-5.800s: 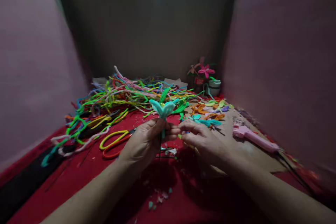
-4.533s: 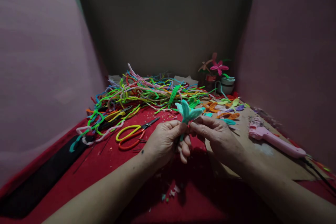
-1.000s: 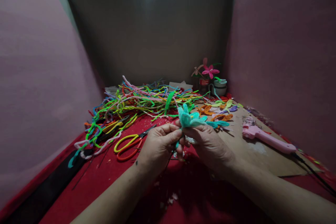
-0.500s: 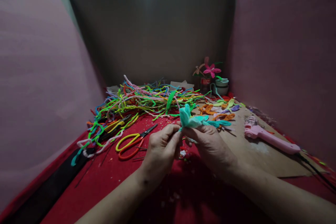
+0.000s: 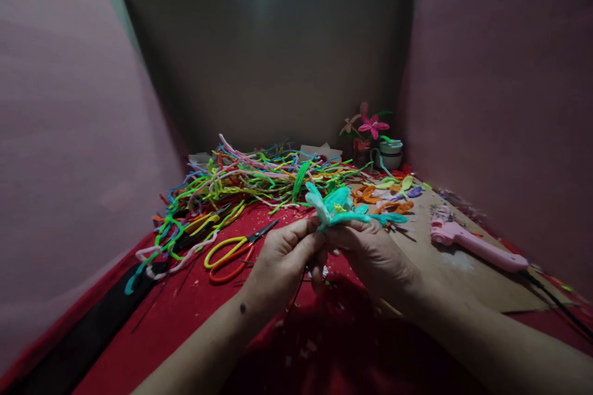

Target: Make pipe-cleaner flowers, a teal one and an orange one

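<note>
Both hands meet at the base of a turquoise pipe-cleaner flower [image 5: 337, 200], whose petals fan out above the fingers around a small yellow centre. My left hand [image 5: 290, 253] pinches the flower's base with thumb and forefinger. From the other side, my right hand [image 5: 370, 253] is closed on the same base, its thumb under the petals. A thin dark stem runs down below the fingers. Just left of my left hand lie scissors [image 5: 231, 257] with one yellow and one red handle.
Behind the hands spreads a tangled heap of coloured pipe cleaners [image 5: 250, 173]. Yellow-handled pliers [image 5: 201, 223] lie at its left. A pink glue gun [image 5: 477, 245] rests on a brown board [image 5: 430, 271] at right, near loose petals. Finished flowers [image 5: 373, 126] stand by a small pot [image 5: 390, 154].
The flower has turned in my fingers, so its petals are spread and the yellow centre shows. Both hands stay in nearly the same place.
</note>
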{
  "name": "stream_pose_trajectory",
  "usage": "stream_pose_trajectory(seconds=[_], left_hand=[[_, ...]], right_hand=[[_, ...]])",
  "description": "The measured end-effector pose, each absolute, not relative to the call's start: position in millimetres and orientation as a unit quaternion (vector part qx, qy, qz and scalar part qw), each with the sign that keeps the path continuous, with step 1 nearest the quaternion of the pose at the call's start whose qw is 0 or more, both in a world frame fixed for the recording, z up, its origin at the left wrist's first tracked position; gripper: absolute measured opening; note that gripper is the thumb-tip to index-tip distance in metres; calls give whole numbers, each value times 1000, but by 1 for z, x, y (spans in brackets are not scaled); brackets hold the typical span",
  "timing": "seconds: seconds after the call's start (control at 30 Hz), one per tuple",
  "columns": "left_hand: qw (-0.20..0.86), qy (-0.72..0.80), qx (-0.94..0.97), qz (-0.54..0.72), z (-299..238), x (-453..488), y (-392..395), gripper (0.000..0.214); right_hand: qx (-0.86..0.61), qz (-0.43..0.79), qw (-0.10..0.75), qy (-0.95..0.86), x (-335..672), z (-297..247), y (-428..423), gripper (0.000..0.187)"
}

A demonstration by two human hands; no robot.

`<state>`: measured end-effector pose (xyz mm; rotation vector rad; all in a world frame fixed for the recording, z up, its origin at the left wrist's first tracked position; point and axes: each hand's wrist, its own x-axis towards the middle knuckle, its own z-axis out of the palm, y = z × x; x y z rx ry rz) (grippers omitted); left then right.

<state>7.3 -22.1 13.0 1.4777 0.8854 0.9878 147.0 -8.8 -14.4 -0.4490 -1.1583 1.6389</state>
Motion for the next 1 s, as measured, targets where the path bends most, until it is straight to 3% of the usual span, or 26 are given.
stream_pose_trajectory(seconds=[0.1,0.17,0.27,0.37,0.5,0.6,0.73,0.8,0.87,1.0], left_hand=[[356,419,699,458,10,10,-26,16],[322,424,707,465,8,9,-26,18],[471,408,653,430,9,6,-24,28],[650,341,560,385,10,0,-18,22],[733,285,517,337,11,-3,-14,23],[629,348,599,354,11,1,-16,21],[334,428,716,439,4,7,-21,15],[252,429,731,467,1,8,-22,18],[304,428,721,453,2,7,-22,25],[583,380,616,369,8,1,-21,29]], right_hand=[[-222,643,562,-471,146,-13,-12,10],[-233,621,583,-469,145,-12,-13,6],[-208,640,546,-499,146,-11,-12,9],[-183,658,498,-535,149,-11,-8,17],[-208,646,503,-536,153,-13,-7,21],[-240,623,542,-511,151,-13,-10,18],[-270,603,573,-486,145,-11,-16,14],[-279,586,592,-477,143,-10,-17,12],[-275,592,587,-480,143,-11,-17,10],[-209,656,511,-515,147,-13,-12,18]])
